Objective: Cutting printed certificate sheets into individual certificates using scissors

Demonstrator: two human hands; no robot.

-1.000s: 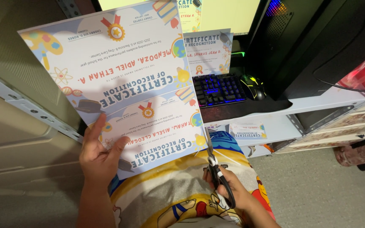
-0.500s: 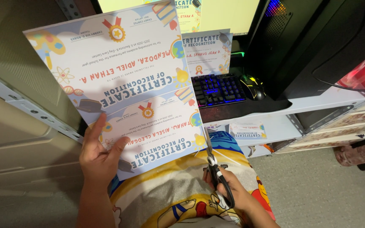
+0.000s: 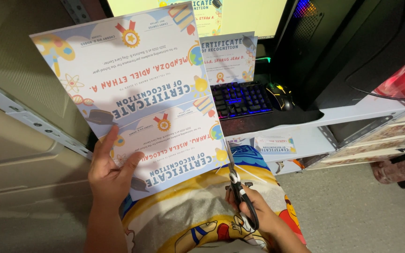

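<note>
Right hand [image 3: 254, 213]: fingers through the handles of the scissors [image 3: 237, 187], clenched on them, blades at the lower right edge of the sheet [image 3: 132, 98], low over the patterned lap cloth [image 3: 202, 220]. Left hand [image 3: 111, 171]: grasps the sheet's lower left corner, thumb on its face, and holds it up, tilted. Sheet: two printed certificates, one above the other, uncut between. Step in hand, by judgement: trimming the right margin; next move calls for steady sheet tension and a straight run of the blades up that edge. Beyond: a lit keyboard [image 3: 241, 98], a mouse [image 3: 280, 96], a further certificate [image 3: 226, 56] propped before a monitor [image 3: 240, 14]. Against the earlier frames: sheet raised slightly and shifted right; scissors and both hands much the same.
</note>
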